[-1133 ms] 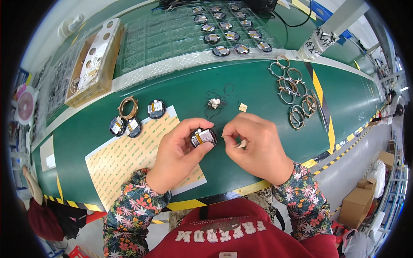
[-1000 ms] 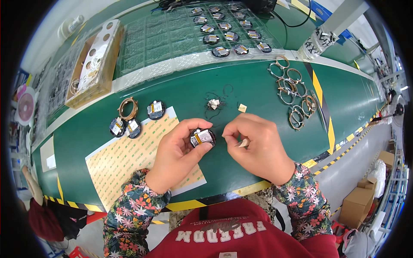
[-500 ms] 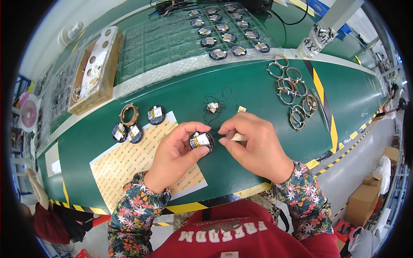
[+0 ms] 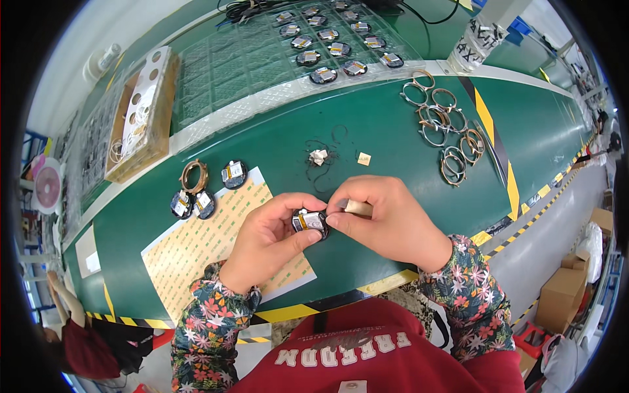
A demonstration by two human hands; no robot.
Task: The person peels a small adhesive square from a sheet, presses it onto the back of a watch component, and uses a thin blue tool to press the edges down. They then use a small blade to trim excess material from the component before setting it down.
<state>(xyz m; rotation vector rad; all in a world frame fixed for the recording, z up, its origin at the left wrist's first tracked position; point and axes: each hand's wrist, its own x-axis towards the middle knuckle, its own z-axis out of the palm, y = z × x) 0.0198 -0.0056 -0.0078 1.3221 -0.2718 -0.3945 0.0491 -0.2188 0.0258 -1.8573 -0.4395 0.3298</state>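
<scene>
Green bench (image 4: 386, 134) with striped tape (image 4: 485, 116) along it, clear tray (image 4: 223, 78) at the back. From where I stand, looks mid-job. Round module (image 4: 306, 221) sits between both hands at bench centre. Left hand (image 4: 265, 236) pinches it, thumb over the front edge. Right hand (image 4: 396, 223) is pinched up at the module's right rim, pale folded piece (image 4: 358, 207) gripped in the fingers; anything at the very fingertips is too small to tell. My read: this one unfinished, loose ones maybe waiting, trayed ones maybe done, no visible mark proves it. Counts: one module in hand; three loose modules (image 4: 234, 174) at left, one bronze ring (image 4: 202, 177) beside them; fifteen trayed modules (image 4: 339, 48); one patterned tan sheet (image 4: 196, 249); one small pale square (image 4: 363, 158); one crumpled white scrap (image 4: 318, 157) among dark shreds, uncountable; metal rings (image 4: 444, 91) at right, at least eight, overlapping
</scene>
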